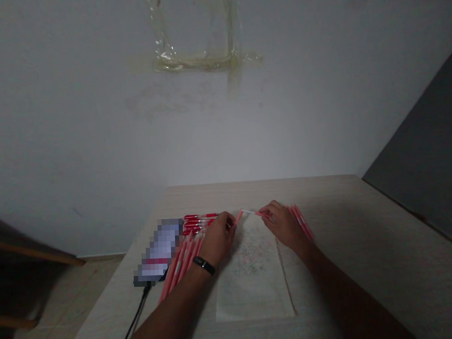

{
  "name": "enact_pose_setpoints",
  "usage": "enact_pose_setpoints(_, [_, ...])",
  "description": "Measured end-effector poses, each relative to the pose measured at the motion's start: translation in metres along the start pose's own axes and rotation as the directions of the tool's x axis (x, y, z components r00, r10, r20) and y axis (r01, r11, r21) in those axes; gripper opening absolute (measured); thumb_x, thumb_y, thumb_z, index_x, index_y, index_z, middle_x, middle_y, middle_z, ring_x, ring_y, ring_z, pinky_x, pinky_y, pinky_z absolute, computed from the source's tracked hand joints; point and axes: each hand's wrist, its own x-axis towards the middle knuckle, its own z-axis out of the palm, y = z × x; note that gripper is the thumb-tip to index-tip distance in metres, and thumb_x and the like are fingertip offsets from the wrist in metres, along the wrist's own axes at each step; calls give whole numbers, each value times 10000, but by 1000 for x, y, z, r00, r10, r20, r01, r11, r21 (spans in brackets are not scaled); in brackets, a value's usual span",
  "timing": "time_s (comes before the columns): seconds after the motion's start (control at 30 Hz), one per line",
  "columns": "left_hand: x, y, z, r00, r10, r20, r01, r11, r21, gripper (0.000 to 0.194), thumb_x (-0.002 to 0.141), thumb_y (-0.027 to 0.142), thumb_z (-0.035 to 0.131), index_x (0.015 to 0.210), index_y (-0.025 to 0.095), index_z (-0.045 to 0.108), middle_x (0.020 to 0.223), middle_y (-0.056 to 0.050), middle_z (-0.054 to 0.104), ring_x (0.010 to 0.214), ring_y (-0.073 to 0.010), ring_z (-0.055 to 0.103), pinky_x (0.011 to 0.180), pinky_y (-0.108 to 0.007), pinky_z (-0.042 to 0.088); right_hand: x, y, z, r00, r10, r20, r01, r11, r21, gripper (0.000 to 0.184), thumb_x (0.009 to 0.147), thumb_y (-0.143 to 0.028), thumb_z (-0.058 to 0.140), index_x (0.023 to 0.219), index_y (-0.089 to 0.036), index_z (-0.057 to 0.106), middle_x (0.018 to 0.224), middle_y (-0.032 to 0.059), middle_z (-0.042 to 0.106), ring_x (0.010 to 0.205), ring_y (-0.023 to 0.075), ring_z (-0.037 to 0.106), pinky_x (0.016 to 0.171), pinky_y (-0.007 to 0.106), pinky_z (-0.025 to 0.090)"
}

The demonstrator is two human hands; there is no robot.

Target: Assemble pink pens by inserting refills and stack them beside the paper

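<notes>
My left hand, wearing a black wristband, pinches a slim pink pen part that tilts upward. Opposite it, the fingers of my right hand are closed on another pink pen piece. A thin white rod spans the gap between the two pieces; whether it enters both is too small to tell. Below the hands lies a whitish sheet with speckled marks. Pink pens lie under and beside my left wrist, and several red-and-clear pens sit behind them. More pink pens are beside my right hand.
A phone with a blurred screen lies at the table's left edge, its black cable running forward. A brownish cord follows the sheet's right side. The pale wooden table meets a wall bearing old tape.
</notes>
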Motion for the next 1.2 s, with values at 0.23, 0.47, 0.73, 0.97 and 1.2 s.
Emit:
enact_pose_setpoints(0.23, [-1, 1, -4, 1000, -29, 9, 29, 999, 24, 33, 883, 207, 576, 911, 196, 563, 853, -51, 687, 761, -178, 631, 659, -255, 411, 0, -5, -3, 1000, -8, -16, 8, 1000, -30, 155, 872, -95, 605, 937, -214, 680, 942, 38, 650, 903, 190, 618, 813, 318, 447])
enact_pose_setpoints(0.47, [0, -1, -4, 999, -43, -2, 43, 997, 68, 31, 883, 176, 577, 909, 194, 578, 855, -39, 695, 782, -164, 639, 671, -238, 408, 1, 5, -3, 999, -24, -47, 22, 999, -44, 178, 858, -74, 605, 942, -213, 679, 944, 37, 638, 915, 199, 602, 819, 324, 455])
enact_pose_setpoints(0.73, [0, -1, -5, 999, -48, -21, 50, 994, 100, 59, 867, 149, 585, 909, 190, 579, 854, -39, 696, 780, -171, 632, 666, -251, 404, 1, 6, -3, 999, -36, -39, 34, 998, -46, 184, 858, -85, 604, 953, -224, 678, 948, 37, 641, 913, 202, 603, 819, 327, 463])
enact_pose_setpoints(0.97, [1, -3, -5, 999, 2, -34, 2, 991, 135, 110, 867, 107, 578, 933, 180, 626, 899, -45, 707, 825, -176, 640, 719, -266, 423, 2, 10, -4, 997, -73, -27, 71, 995, -76, 207, 862, -84, 614, 980, -230, 701, 969, 50, 642, 934, 222, 587, 841, 366, 455])
enact_pose_setpoints(1.2, [2, -9, -2, 996, 93, -20, -87, 978, 188, 229, 891, 78, 541, 966, 199, 720, 931, -54, 692, 865, -178, 631, 782, -284, 441, 2, 7, -5, 993, -115, 6, 115, 989, -95, 196, 898, -108, 617, 1011, -239, 710, 977, 55, 639, 953, 232, 572, 839, 381, 442])
